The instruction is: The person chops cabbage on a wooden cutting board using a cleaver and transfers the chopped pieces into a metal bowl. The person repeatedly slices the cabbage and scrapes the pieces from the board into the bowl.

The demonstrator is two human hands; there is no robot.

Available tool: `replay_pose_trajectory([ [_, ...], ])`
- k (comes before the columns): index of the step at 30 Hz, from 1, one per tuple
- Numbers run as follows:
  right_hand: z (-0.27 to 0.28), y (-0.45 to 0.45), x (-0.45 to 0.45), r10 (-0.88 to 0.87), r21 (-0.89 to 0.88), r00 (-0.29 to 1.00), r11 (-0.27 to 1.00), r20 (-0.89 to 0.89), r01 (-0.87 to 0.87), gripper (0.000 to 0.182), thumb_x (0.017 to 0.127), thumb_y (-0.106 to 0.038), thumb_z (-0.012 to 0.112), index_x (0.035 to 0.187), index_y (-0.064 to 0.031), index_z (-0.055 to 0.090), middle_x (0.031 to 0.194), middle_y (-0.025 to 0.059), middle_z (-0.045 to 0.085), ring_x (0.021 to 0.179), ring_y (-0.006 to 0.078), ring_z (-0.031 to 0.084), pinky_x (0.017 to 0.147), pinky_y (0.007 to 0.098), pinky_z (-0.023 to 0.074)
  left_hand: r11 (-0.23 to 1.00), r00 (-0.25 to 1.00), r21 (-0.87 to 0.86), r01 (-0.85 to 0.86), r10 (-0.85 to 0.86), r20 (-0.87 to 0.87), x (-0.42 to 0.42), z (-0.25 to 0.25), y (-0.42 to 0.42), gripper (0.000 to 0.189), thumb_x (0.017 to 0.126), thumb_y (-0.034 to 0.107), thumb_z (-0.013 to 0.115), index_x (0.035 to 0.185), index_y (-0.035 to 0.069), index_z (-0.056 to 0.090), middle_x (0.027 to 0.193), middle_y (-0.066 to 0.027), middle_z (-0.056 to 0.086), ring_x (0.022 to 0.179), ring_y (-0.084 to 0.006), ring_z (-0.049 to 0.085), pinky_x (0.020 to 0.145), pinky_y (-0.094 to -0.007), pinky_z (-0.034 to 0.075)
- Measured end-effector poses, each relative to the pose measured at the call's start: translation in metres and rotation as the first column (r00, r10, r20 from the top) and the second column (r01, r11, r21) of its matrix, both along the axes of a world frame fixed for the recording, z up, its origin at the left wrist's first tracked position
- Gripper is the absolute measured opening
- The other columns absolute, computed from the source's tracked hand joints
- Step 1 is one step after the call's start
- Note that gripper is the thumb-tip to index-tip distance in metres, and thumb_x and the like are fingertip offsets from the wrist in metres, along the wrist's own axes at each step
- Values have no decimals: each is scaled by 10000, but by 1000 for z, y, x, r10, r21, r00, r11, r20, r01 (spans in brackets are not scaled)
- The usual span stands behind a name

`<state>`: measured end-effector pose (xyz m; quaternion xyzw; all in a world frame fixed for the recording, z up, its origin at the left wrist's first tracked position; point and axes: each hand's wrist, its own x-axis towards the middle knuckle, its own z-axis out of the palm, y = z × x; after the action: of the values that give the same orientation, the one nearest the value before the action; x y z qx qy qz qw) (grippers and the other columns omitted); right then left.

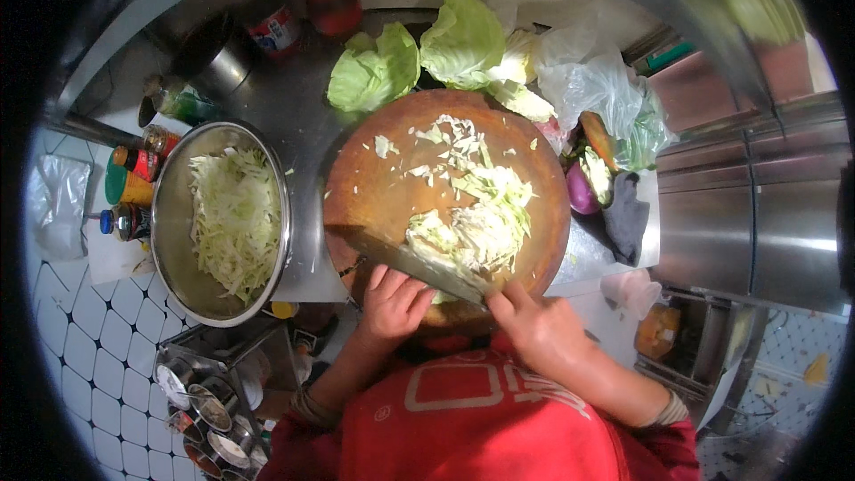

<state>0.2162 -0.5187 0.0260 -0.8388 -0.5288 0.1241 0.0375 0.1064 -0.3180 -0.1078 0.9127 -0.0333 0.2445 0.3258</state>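
Note:
My right hand (538, 324) grips the handle end of a broad knife (421, 264), whose blade slants up and left over a round wooden chopping board (381, 194). Curled fingers of my left hand (394, 300) rest close against the near side of the blade, at the board's front edge. What lies under that hand is mostly hidden; a bit of green cabbage shows between my hands. Beyond the blade lies a heap of shredded cabbage (491, 227), with small scraps scattered farther back. A steel bowl (172, 260) to the left holds more shredded cabbage (237, 227).
Loose cabbage leaves (463, 40) lie behind the board. Plastic bags (588, 80), a purple onion (582, 190) and a dark cloth (626, 217) are at the right. Jars and bottles (127, 222) stand left of the bowl. A metal bar arches overhead.

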Motion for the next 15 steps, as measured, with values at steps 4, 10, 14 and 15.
replay_pose_trajectory([
  [4, -35, 9, 7, -6, 54, 1000, 999, -9, 7, 279, 784, -65, 582, 1059, -37, 543, 956, 118, 599, 597, 267, 656, 470, 353, 528, 998, 1000, -59, -4, 4, 2, 0, 0, 0, 282, 689, 68, 801, 957, 75, 713, 1028, -88, 639, 965, -323, 581, 867, -403, 464],
  [10, 10, -3, 0, 7, 20, 999, 1000, -43, -6, 334, 768, -49, 588, 1100, -38, 551, 1006, 136, 610, 615, 287, 662, 503, 387, 542, 1000, 1000, -13, -13, 13, -4, -1, -2, 1, 240, 714, 59, 774, 940, 60, 693, 998, -81, 635, 953, -313, 575, 863, -405, 460],
  [14, -23, 1, 9, -23, -9, 998, 1000, -56, 23, 349, 773, -52, 589, 1119, -35, 551, 1000, 133, 615, 633, 289, 671, 519, 373, 547, 994, 1000, -111, -19, 17, -13, 1, 0, -2, 260, 688, 49, 784, 935, 63, 702, 1015, -87, 641, 958, -320, 578, 868, -401, 460],
  [15, -29, 1, 10, -26, 20, 997, 999, -74, 27, 344, 772, -51, 591, 1113, -35, 550, 995, 133, 615, 636, 291, 672, 523, 373, 548, 994, 1000, -108, -21, 21, 2, 2, 2, -1, 265, 688, 49, 785, 939, 64, 702, 1015, -84, 641, 955, -316, 578, 867, -401, 461],
])
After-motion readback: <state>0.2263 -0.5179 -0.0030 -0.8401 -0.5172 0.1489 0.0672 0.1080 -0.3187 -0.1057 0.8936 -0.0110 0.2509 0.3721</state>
